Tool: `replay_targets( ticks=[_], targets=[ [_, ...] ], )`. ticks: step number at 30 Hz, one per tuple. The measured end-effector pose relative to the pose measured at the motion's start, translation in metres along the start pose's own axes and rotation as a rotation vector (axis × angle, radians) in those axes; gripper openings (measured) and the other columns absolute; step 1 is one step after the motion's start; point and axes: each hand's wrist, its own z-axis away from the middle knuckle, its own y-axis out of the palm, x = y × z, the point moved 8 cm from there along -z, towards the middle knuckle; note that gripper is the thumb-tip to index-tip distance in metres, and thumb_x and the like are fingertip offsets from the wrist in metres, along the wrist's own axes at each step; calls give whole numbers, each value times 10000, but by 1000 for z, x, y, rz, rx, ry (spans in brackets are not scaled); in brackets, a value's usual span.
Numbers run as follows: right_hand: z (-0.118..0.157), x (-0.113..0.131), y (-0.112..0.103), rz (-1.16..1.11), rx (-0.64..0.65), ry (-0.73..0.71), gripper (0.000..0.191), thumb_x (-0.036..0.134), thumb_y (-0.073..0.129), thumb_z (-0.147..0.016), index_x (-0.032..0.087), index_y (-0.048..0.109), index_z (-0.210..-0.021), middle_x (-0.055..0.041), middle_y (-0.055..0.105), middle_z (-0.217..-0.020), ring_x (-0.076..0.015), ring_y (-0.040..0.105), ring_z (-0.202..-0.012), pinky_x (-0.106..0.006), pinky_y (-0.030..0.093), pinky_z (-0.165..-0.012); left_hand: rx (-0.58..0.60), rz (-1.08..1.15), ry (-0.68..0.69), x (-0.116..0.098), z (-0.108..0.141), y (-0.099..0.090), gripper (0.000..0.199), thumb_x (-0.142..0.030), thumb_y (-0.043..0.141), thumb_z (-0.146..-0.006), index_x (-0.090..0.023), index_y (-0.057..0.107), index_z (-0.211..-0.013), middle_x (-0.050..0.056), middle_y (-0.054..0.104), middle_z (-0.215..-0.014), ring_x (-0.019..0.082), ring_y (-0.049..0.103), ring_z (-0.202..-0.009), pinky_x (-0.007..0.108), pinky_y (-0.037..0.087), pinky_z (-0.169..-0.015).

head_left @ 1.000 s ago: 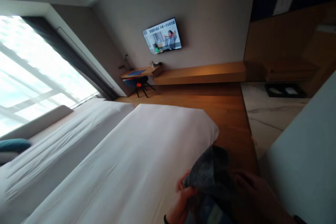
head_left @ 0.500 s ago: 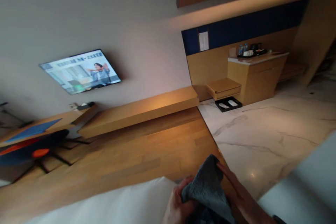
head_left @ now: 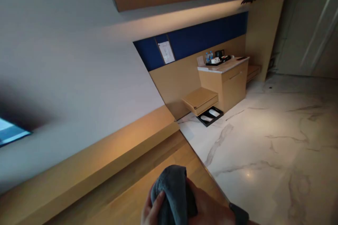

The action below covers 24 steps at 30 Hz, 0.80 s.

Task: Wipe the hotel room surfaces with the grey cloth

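**Both hands gripping a grey cloth above the wooden floor**

The left hand (head_left: 151, 211) is closing on the grey cloth (head_left: 173, 193) from the near side — its fingers (head_left: 157, 200) are curling over the bunched fabric at the bottom edge of the head view. The right hand (head_left: 208, 209) is pressing against the other side of the same cloth, so the fabric is sitting clamped between the two hands; a dark cuff (head_left: 239, 214) is showing at the right wrist. The cloth is bulging upward in a rounded fold and is being held in the air, touching nothing but the hands.

Directly beneath and beyond the hands the wooden floor (head_left: 124, 204) is running up to a long low wooden ledge (head_left: 87, 168) along the pale wall (head_left: 66, 59). To the right the wood is giving way to a white marble floor (head_left: 277, 140). Farther off, a wooden cabinet (head_left: 227, 84) is standing against a blue wall panel (head_left: 200, 40); its tabletop (head_left: 232, 64) is carrying a tray with a kettle (head_left: 218, 54), cups and small bottles. A lower wooden shelf (head_left: 200, 99) is jutting out beside it, with a black tray of white slippers (head_left: 210, 115) lying under it on the marble. A corner of a lit screen (head_left: 10, 134) is showing at the far left — blurred.
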Motion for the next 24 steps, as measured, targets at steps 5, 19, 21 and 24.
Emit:
replay_targets(
  ticks=[5,19,21,24],
  targets=[
    [-92,-29,-107,-23,-312,-67,484,218,702,-739,173,551,-1197,-66,605,-1163,-267,566,-1065,-380,469,-960,304,45,-18,7,-135,111,782,-526,800,-567,-234,529,-1240,82,639,-1236,318,566,-1177,362,529,-937],
    [-191,-40,-451,220,-1117,17,646,543,567,-831,135,374,-1294,-141,543,-1240,-305,516,-1130,-466,450,-972,1193,-227,0,-2,-321,475,636,-433,703,-757,-190,480,-1300,121,537,-1341,271,554,-1160,392,456,-1000],
    [-225,-23,-486,273,-1043,8,603,513,538,-862,149,372,-1314,-126,531,-1265,-284,498,-1157,-453,414,-1011,1153,-177,-19,-8,-353,521,621,-412,682,-783,-185,469,-1319,106,553,-1332,265,510,-1227,391,391,-1075],
    [-274,13,-531,382,-867,40,567,476,431,-923,141,330,-1369,-130,533,-1257,-263,526,-1108,-441,427,-975,1092,-127,-115,-15,-405,582,672,-388,713,-761,-191,445,-1344,103,544,-1351,270,478,-1270,388,368,-1096]
  ],
)
